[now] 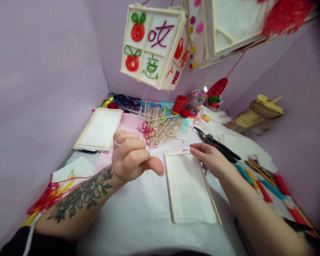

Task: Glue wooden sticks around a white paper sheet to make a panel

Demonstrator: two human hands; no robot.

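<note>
A rectangular frame of thin wooden sticks with a white sheet across it (190, 192) lies before me on the white work surface. My right hand (209, 158) is at its upper right corner, with thumb and forefinger close together on the top edge and the other fingers partly hidden at the side. Left of the frame, my left hand (132, 156) is raised with its fingers curled in and its thumb pointing right. A ring is on one finger. The inside of that hand is hidden, and a tiny pale tip shows beneath it.
Wooden sticks (162, 124) and red thread (148, 131) lie behind. A similar white panel (100, 128) rests at left. Black-handled pruning shears (218, 144) and several markers (264, 185) are at right. A decorated lantern (153, 46) hangs above; a yellow cup (256, 112) stands far right.
</note>
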